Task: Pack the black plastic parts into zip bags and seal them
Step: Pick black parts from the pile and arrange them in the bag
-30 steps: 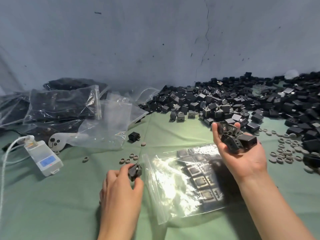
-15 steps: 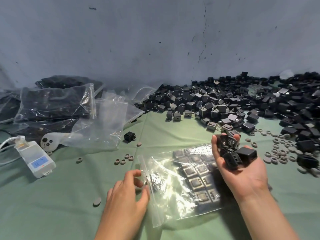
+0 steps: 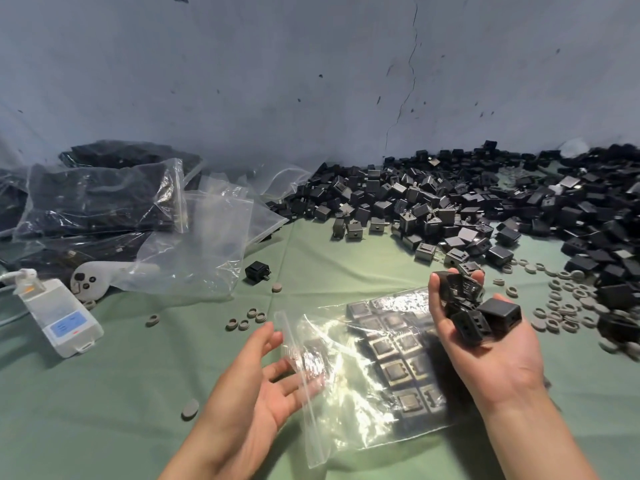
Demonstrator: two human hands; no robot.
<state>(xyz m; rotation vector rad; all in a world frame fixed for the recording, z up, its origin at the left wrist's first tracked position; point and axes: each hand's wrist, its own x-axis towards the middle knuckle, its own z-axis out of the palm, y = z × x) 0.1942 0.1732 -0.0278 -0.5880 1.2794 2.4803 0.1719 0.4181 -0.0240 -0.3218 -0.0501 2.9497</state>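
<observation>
Lying flat at lower centre of the frame on a green cloth (image 3: 138, 410): bag (image 3: 363, 393), mouth pointing left, showing rows of parts (image 3: 394, 368) through its right half. Cupping a loose handful (image 3: 474, 317) in the right hand (image 3: 495, 362) over the bag's upper right corner, palm up, fingers curling round them. Holding the left hand (image 3: 263, 393) palm up at the bag's mouth, fingers straight, gripping nothing, tips lying against the clear plastic by the zip strip; inside or under it, cannot tell. Facing a big pile (image 3: 485, 209) spreading across the upper right, grey rings (image 3: 564, 306) lying along its lower edge. Sitting at the left: filled bags (image 3: 97, 199), empty bags (image 3: 207, 244), a white box (image 3: 59, 317).
</observation>
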